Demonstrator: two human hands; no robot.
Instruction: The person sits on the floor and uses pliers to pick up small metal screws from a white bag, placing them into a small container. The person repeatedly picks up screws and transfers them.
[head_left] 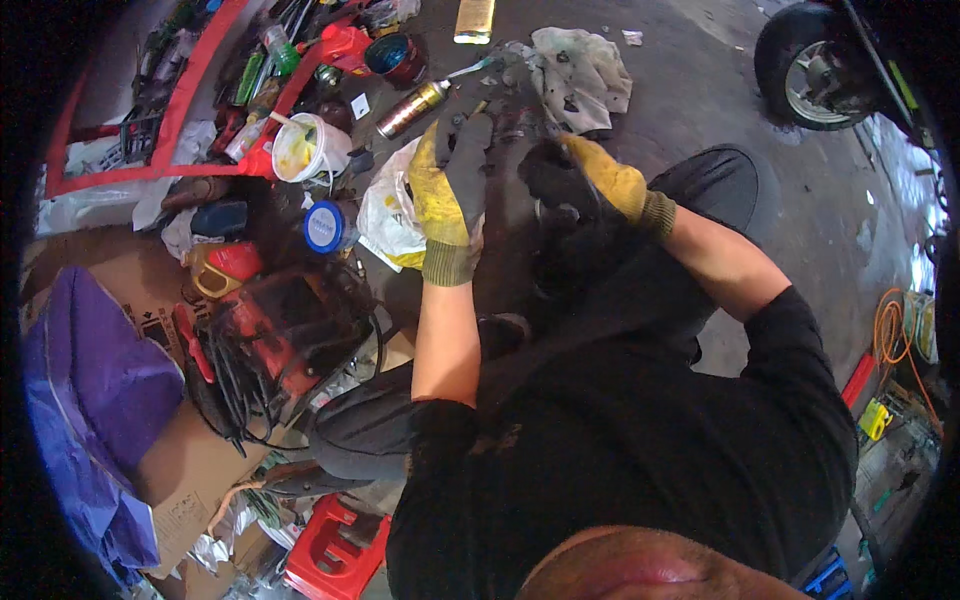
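Both my hands wear yellow work gloves with dark palms. My left hand [450, 185] is raised in front of me, its fingers closed. A small brass-coloured piece [482, 106] shows by its fingertips; the grip itself is unclear. My right hand [600, 180] is bent inward around something dark that blends with the glove's palm and the shadow below. Left of my left hand lies a crumpled white plastic bag [392, 215]. Beyond the hands are a gold spray can [413, 108], a brush with pale bristles [470, 68] and a stained grey rag [580, 75].
A white bucket [305, 150], a blue-lidded tub [325, 227] and a red machine with black cables [290, 320] stand at the left. A purple sheet [100, 370] covers cardboard [195, 460]. A red plastic case [338, 550] lies near me. At far right is a wheel [815, 75].
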